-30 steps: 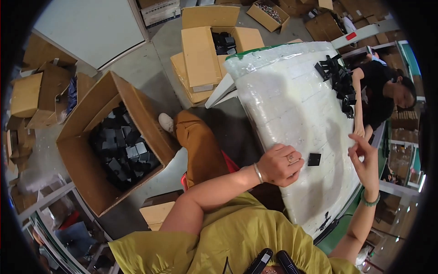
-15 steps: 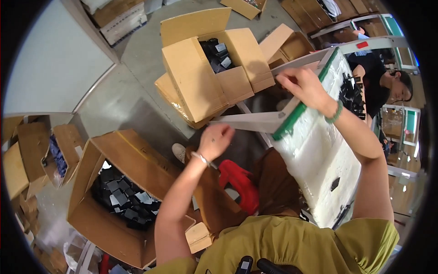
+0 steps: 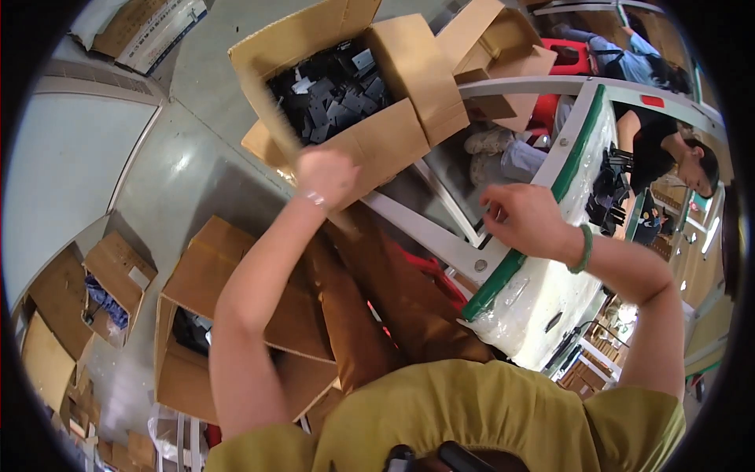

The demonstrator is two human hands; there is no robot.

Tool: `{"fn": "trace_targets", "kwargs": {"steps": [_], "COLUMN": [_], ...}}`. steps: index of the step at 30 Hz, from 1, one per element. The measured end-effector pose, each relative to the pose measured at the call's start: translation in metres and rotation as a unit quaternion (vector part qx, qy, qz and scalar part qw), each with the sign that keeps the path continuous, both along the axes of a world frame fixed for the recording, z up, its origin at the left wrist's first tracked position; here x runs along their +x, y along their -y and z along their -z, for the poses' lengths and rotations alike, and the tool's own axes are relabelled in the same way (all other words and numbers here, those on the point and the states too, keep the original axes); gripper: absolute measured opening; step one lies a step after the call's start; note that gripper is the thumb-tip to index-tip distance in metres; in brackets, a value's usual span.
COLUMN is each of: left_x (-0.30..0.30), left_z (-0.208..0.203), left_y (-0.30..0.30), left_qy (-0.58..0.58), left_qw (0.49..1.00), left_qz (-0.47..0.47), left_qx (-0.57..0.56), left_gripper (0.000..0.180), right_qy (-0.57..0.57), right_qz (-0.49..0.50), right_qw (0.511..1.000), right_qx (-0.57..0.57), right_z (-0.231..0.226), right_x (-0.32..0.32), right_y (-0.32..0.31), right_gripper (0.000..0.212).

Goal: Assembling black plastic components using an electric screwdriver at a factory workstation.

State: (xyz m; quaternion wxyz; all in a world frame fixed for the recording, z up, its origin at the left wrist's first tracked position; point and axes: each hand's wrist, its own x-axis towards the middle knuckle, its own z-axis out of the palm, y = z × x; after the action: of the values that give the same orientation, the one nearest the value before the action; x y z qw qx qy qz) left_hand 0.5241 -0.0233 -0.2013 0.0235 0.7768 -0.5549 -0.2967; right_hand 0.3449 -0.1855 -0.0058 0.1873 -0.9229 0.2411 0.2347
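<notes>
An open cardboard box [image 3: 377, 145] full of flat black parts [image 3: 334, 98] stands ahead of me. My left hand [image 3: 326, 176] is at the near left side of this box, against a cardboard flap [image 3: 277, 118] smeared by motion. Its fingers are blurred and partly hidden, so its grip is unclear. Above the metal frame at the table's left end, my right hand [image 3: 528, 220] hangs with loosely curled fingers. The thumb and fingers stand apart, and I see nothing held between them.
A second open box [image 3: 204, 267] with black parts stands at lower left. To the right is a green-edged table [image 3: 535, 303] with a plastic-wrapped top and black parts [image 3: 609, 189]. A co-worker [image 3: 680, 157] sits beyond it. Red stools [image 3: 568, 57] and another open carton [image 3: 507, 59] are further off.
The far box's flap has swung outward, showing more black parts. My left hand has moved up and left to that box; my right hand has moved down. The view has shifted and my legs are straighter.
</notes>
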Motion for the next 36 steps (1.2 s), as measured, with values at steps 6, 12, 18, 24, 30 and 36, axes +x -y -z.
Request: {"fn": "trace_targets", "kwargs": {"steps": [6,12,18,24,30,36], "left_x": [0.044,0.048,0.073,0.120,0.124,0.125], "left_z": [0.070,0.109,0.137,0.137,0.129,0.126], "left_y": [-0.159,-0.111,-0.052,0.020,0.085,0.075], "left_qy": [0.002,-0.164,-0.230,-0.092,-0.056,-0.043], "left_qw": [0.983,0.898,0.761,0.894,0.922,0.947], "left_qz": [-0.149,-0.407,-0.600,-0.398,-0.362,-0.307], "left_qx": [0.107,0.023,-0.092,-0.185,0.123,0.084], "left_gripper": [0.049,0.023,0.019,0.077,0.121,0.120], "right_qy": [0.037,-0.184,-0.349,0.166,0.283,0.062], "right_qz": [-0.291,-0.206,-0.361,0.116,0.339,0.361], "right_qw": [0.941,0.955,0.842,0.979,0.897,0.929], "right_qx": [0.168,0.105,0.198,0.036,0.002,-0.058], "right_z": [0.193,0.280,0.245,0.328,0.368,0.362], "right_x": [0.096,0.150,0.058,0.089,0.207,0.249], "right_y": [0.024,0.007,0.012,0.028,0.079,0.072], "right_gripper": [0.033,0.036,0.040,0.044,0.069,0.073]}}
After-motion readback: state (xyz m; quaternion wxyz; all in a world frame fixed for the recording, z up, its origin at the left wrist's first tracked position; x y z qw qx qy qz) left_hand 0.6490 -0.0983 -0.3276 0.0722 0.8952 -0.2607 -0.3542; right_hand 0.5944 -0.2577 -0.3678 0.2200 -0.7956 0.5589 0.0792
